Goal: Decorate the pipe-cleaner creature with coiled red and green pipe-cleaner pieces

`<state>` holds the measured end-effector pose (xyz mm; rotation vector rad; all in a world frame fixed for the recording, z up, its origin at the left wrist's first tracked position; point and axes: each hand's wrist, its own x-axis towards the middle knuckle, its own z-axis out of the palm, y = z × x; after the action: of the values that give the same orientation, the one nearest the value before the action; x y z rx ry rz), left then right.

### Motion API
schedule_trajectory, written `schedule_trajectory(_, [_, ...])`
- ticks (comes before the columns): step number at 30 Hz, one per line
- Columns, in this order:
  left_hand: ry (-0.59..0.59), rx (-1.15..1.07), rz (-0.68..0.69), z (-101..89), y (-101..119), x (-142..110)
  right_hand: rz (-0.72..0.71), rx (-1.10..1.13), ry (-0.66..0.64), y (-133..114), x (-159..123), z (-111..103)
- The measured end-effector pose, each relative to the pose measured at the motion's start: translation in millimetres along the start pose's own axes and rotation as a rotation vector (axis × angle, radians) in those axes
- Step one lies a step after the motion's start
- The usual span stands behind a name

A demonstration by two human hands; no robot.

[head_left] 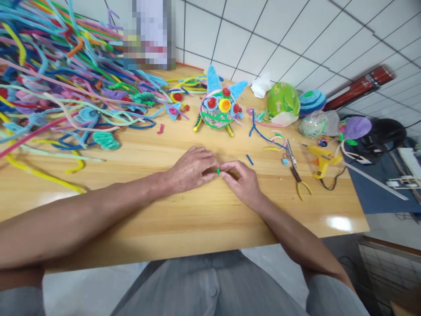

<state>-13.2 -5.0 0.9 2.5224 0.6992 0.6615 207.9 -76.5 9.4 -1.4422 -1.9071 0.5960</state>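
My left hand and my right hand meet over the middle of the wooden table. Between their fingertips is a small piece of green pipe cleaner, pinched from both sides and mostly covered by the fingers. Just beyond my hands stands a craft figure with blue pointed ears, red and yellow round parts, green bands and yellow-tipped legs. A short blue pipe cleaner piece lies to the right of the figure's legs, near my right hand.
A large heap of coloured pipe cleaners fills the left side. Pliers, a yellow glue gun with a long glue stick, and a green rounded object are at the right. A tiled wall rises behind the table.
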Motion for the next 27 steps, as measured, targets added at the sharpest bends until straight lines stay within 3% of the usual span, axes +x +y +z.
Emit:
schedule_trajectory(21, [-0.004, -0.010, 0.042, 6.1, 5.1, -1.8, -0.039, -0.032, 0.056, 6.4, -2.9, 4.9])
schedule_trajectory(27, [0.184, -0.119, 0.052, 3.6, 4.3, -0.3, -0.189, -0.157, 0.026, 7.0, -0.5, 0.5])
